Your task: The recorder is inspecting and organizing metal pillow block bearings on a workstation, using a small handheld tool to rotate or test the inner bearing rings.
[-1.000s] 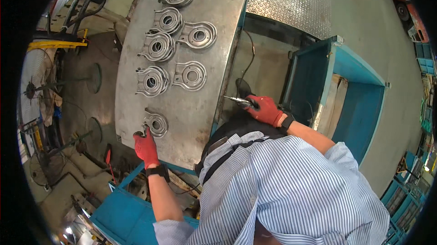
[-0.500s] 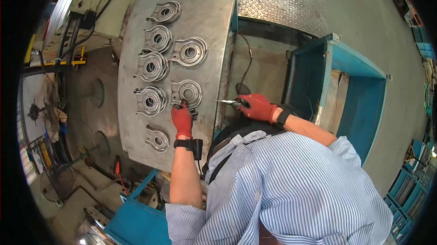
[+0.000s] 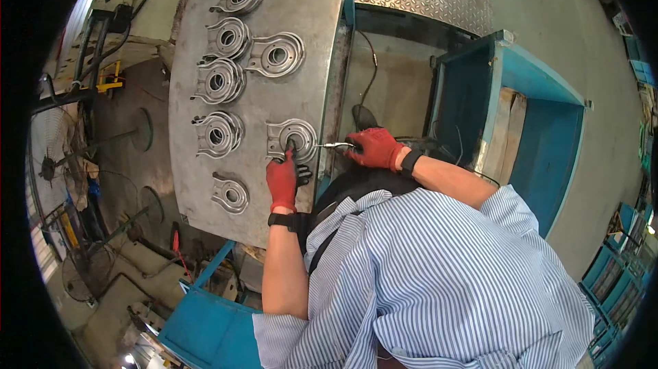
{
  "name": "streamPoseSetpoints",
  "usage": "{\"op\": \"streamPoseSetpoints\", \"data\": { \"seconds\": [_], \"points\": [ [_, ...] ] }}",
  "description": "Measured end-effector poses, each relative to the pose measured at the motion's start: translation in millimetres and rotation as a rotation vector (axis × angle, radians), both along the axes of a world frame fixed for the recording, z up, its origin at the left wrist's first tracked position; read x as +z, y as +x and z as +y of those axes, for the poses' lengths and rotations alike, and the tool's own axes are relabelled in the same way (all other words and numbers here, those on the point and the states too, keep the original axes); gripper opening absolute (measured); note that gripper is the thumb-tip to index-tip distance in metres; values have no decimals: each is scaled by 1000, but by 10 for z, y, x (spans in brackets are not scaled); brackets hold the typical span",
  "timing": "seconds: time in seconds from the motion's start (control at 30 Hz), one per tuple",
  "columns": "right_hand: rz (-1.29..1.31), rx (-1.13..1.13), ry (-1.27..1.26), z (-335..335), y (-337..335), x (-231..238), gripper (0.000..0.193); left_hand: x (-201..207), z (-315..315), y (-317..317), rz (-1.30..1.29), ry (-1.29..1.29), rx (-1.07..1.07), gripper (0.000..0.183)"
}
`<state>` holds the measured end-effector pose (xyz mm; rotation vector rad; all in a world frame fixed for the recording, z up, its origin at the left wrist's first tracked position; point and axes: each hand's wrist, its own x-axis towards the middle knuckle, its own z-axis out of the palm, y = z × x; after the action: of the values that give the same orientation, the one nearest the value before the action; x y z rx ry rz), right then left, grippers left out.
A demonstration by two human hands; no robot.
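A grey metal bracket (image 3: 275,132) with a ring-shaped end lies flat near the table's right edge. My left hand (image 3: 282,182), in a red glove with dark fingertips, has its index finger stretched into the ring and holds the bracket down, the thumb apart at the side. Closed in my red-gloved right hand (image 3: 375,148) is a slim hand tool (image 3: 332,145) with a silver tip. That tip points left and meets or nearly meets the ring's right rim; contact cannot be made out. My right fingers hide most of the tool's body.
Similar brackets lie on the steel table (image 3: 264,215), some stacked: one stack (image 3: 218,134) to the left, a single one (image 3: 231,194) nearer me, another (image 3: 277,55) farther off. A blue metal bin (image 3: 541,163) stands at right. A thin hose (image 3: 373,71) hangs beyond the table edge.
My left hand has drawn the bracket right and toward me, closer to the table edge. The tool in my right hand has come left to the ring. The view has shifted slightly.
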<state>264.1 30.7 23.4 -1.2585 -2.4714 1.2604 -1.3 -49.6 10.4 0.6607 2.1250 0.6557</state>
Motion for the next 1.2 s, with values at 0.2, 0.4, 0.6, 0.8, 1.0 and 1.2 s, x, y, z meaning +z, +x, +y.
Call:
{"op": "streamPoseSetpoints", "data": {
  "seconds": [0.2,0.4,0.6,0.8,1.0,1.2],
  "points": [
    [17,-72,54,-47,-18,-70,43,-207,49,-49,188,3,-89,31],
    [0,-90,53,-100,-20,-73,42,-74,96,-11,115,23,-68,37],
    [-27,-88,20,-105,-24,-16,41,103,147,66,137,44,-96,40],
    [-2,-97,38,-159,-35,-37,41,305,188,162,269,53,-153,45],
    [41,-128,65,-186,-64,-74,42,254,179,125,277,-7,-186,44],
    [-16,-113,1,-173,-89,-14,46,165,148,64,184,4,-155,35]
  ]
}}
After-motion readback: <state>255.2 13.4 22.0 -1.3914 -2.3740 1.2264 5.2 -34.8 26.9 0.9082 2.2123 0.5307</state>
